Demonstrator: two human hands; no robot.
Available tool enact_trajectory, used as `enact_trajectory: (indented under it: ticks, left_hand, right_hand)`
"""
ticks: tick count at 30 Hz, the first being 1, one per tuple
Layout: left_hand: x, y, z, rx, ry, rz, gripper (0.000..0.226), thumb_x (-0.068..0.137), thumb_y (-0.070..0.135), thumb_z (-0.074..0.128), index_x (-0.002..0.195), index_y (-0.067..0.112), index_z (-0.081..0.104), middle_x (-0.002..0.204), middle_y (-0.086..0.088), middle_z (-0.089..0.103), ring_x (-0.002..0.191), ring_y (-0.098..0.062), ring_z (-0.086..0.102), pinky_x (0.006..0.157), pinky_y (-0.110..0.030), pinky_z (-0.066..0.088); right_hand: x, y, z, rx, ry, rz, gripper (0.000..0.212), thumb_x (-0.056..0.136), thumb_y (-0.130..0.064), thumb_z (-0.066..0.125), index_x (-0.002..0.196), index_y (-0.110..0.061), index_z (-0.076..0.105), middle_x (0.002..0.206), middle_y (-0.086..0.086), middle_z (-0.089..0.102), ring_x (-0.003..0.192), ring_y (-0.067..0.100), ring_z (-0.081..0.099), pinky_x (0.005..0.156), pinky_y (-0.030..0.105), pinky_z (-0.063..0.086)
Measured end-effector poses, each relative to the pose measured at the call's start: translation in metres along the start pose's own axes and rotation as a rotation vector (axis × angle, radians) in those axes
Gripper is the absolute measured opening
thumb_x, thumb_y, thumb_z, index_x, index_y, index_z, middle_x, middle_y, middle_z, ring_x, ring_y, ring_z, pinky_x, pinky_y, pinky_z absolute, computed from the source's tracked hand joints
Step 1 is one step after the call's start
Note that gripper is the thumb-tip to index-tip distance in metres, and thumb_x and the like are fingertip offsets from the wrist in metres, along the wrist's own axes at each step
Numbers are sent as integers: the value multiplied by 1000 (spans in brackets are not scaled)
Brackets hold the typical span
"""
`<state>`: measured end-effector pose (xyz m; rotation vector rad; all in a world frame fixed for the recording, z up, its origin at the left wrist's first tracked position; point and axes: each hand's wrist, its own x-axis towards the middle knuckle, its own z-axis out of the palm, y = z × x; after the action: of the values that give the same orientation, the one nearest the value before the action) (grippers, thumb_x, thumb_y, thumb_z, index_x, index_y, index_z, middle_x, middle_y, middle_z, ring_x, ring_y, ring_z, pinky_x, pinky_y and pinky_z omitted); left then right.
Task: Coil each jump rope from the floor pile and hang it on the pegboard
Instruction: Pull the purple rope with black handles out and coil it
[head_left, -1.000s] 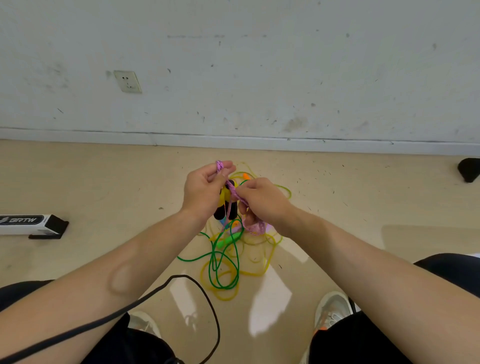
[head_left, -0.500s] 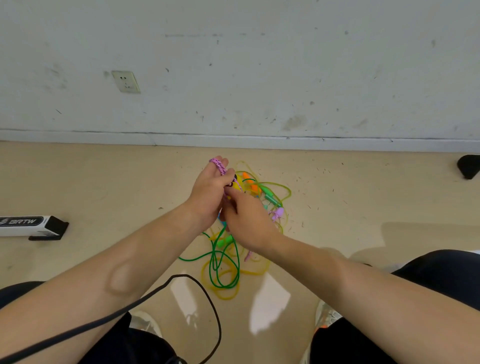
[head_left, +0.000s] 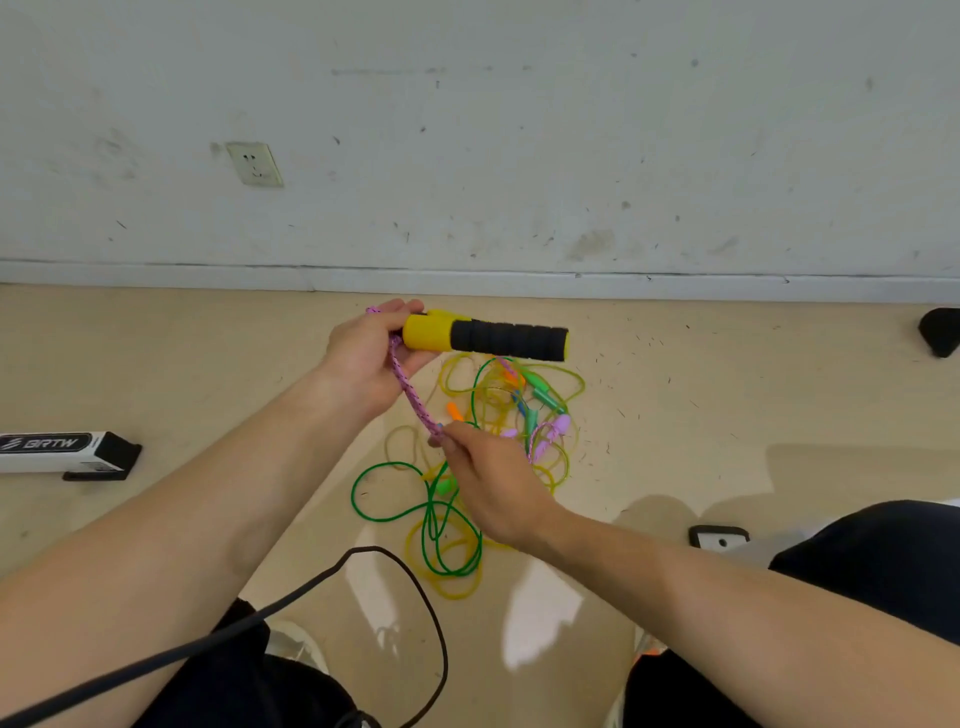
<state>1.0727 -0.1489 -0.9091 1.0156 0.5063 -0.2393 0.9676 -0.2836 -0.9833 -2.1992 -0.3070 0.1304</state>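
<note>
In the head view, the left hand is raised above the floor, its fingers clenched round the yellow end of a jump-rope handle. The handle lies about level, and its black foam grip points toward 3 o'clock. A pink braided rope shows over the top of that hand, crosses the palm and runs down toward 5 o'clock to the right hand. The right hand pinches the rope between thumb and fingertips, knuckles up (the rest of its fingers are curled under and hidden). Below and at 4 o'clock of the handle lies the floor pile, a tangle of thin cords with small orange, green, blue and pink handles in it. A green rope loops out of the pile toward 7 o'clock, and a yellow rope lies under it at 6 o'clock, near the person's dark trouser legs. A black cable arcs across the bottom of the picture in front of the left forearm. At 9 o'clock a white box marked BRTW rests on the floor, well apart from the pile. A wall socket sits at 11 o'clock on the scuffed white wall, and a dark object shows at the 3 o'clock edge.
</note>
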Motion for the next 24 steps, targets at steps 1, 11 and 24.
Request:
enact_trajectory:
  ticks: [1, 11, 24]
  left_hand:
    - [0, 5, -1, -9, -47, -27, 43, 95, -5, 54, 138, -2, 49, 132, -16, 63, 117, -29, 64, 66, -41, 62]
    - [-11, 25, -15, 316, -445, -123, 26, 93, 3, 46, 111, 8, 64, 92, -2, 74, 77, -16, 70, 62, -26, 58]
    - [-8, 20, -25, 1058, -468, 292, 29, 100, 0, 51, 123, 15, 61, 112, 1, 74, 107, -24, 68, 93, -48, 53]
  right_hand:
    - [3, 8, -3, 30, -33, 58, 31, 107, -31, 36, 107, -19, 65, 79, -3, 60, 71, 14, 54, 69, 35, 43]
    - [35, 44, -68, 483, -231, 284, 22, 93, -28, 62, 75, -23, 74, 66, 2, 45, 57, 15, 36, 55, 30, 25]
    - [45, 14, -104, 682, -361, 334, 33, 101, -8, 45, 73, -12, 63, 64, 5, 52, 49, 16, 40, 53, 30, 33]
